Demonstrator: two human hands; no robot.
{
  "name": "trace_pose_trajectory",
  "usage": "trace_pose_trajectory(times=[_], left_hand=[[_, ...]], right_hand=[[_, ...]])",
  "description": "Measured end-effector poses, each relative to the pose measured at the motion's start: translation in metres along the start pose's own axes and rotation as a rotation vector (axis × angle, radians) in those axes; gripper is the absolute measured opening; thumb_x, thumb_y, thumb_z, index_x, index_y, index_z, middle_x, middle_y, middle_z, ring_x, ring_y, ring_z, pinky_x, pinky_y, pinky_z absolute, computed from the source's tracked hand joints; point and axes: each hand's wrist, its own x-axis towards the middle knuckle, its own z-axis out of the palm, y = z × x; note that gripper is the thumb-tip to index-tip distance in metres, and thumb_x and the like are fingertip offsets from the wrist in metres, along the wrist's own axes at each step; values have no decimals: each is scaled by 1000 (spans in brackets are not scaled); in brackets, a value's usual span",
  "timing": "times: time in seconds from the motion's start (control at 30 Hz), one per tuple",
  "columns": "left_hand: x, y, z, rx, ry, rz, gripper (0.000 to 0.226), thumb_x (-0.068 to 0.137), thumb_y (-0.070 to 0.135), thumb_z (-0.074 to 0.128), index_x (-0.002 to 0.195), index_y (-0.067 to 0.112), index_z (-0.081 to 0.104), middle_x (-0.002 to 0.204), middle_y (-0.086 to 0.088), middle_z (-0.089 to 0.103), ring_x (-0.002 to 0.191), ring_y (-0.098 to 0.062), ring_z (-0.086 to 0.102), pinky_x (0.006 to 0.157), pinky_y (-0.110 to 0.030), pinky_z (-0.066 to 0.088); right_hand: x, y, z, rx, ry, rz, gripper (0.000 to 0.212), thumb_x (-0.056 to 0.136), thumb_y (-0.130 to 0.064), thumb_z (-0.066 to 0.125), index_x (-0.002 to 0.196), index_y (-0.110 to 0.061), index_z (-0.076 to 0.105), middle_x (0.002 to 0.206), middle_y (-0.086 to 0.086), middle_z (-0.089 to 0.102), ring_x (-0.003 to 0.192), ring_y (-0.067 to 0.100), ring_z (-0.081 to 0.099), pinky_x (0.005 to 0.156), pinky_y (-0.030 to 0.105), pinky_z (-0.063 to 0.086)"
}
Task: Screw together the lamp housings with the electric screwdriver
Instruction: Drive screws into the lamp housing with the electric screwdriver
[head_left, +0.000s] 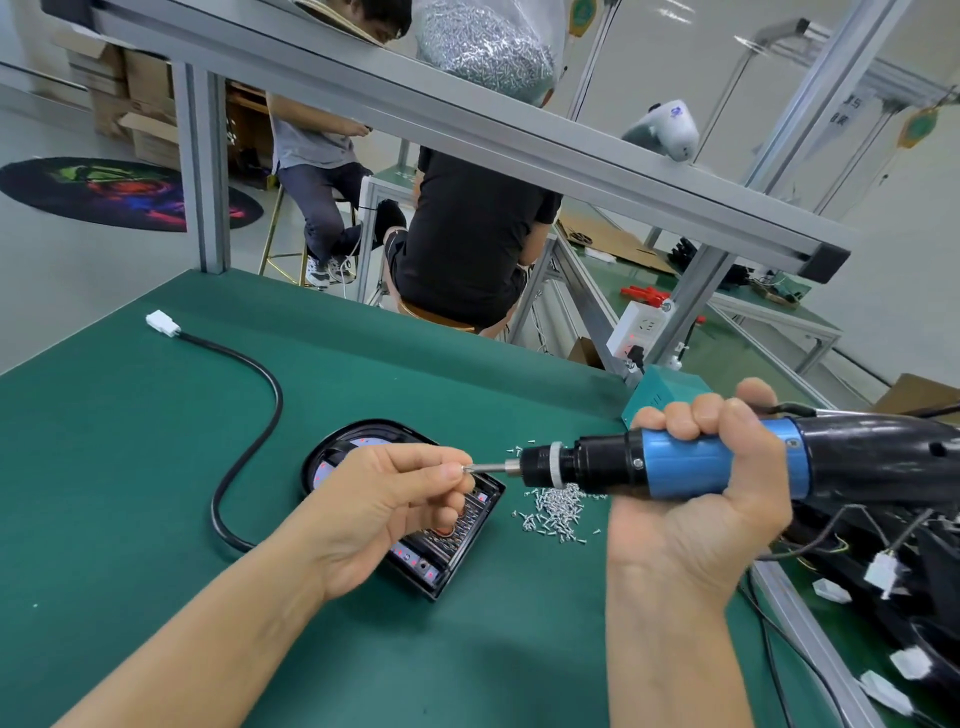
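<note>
One blue-and-black electric screwdriver (691, 462) is being gripped by the right hand (711, 499); one small metal screw (466, 468) is being pinched at its bit by the left hand (384, 499), above one glossy black lamp housing (447, 540).

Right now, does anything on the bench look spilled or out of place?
Yes: loose screws lie scattered on the green mat, right of the lamp housing, with no tray. A few strays sit apart from the pile. Nothing looks damaged.

Bright, even overhead light, soft shadows (edges bend from wide-angle distortion)
</note>
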Motion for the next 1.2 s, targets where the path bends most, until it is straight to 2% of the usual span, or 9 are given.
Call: trace_pose_trajectory(times=[0.13,0.2,0.3,0.37,0.47,0.53,0.83,1.07,1.2], left_hand=[[19,5,-1,123,15,7,7,82,-3,61,82,-2,68,66,-10,64,51,-13,58,51,-21,53],[28,6,-3,263,40,57,13,85,-4,61,78,3,69,65,-7,65,54,-11,58,53,-19,51],[41,5,-11,732,158,238,15,84,4,64,75,14,70,66,2,69,58,-5,58,59,-13,47],[47,2,-13,950,210,306,14,84,9,63,74,19,68,70,5,71,64,-6,63,66,-17,49],[52,-8,-11,981,189,262,12,90,14,57,81,16,65,76,-1,70,66,-18,69,66,-41,57],[55,-15,-11,1008,183,271,11,91,15,57,83,14,64,80,-2,68,68,-20,69,65,-46,57],[58,-25,-15,1215,136,328,8,91,18,57,87,18,64,89,-5,62,77,-21,67,69,-42,55],[58,-26,-16,1239,133,342,8,91,18,58,89,17,66,90,-4,63,78,-21,67,70,-41,54],[58,-25,-15,1269,143,345,8,91,19,58,89,18,66,90,-2,64,78,-19,66,71,-39,54]], right_hand=[[12,13,-1,-15,9,-3,23,71,-5,52,89,-19,52,56,-7,48,50,7,46,59,21,45],[19,20,-4,-38,15,-6,24,70,-3,53,89,-18,52,56,-7,48,50,8,47,59,21,45],[26,31,-12,-109,31,-22,26,69,-2,55,90,-17,53,58,-4,46,50,10,47,58,23,45],[27,38,-18,-187,35,-41,27,68,-1,55,90,-16,53,58,-3,47,49,12,47,57,23,44],[25,49,-28,-291,14,-64,27,69,1,57,91,-15,54,57,-1,50,50,14,49,57,24,45],[25,54,-32,-322,-15,-63,27,70,2,57,91,-14,54,59,-1,51,51,15,49,57,24,45],[27,61,-38,-406,-63,-94,25,72,4,58,92,-12,55,62,-3,53,51,15,49,56,25,45],[28,65,-38,-439,-32,-89,25,69,0,62,63,-25,62,59,0,53,52,19,50,59,28,46],[26,64,-37,-478,-53,-74,20,65,-5,66,62,-24,60,61,-2,54,54,19,50,58,28,46]])
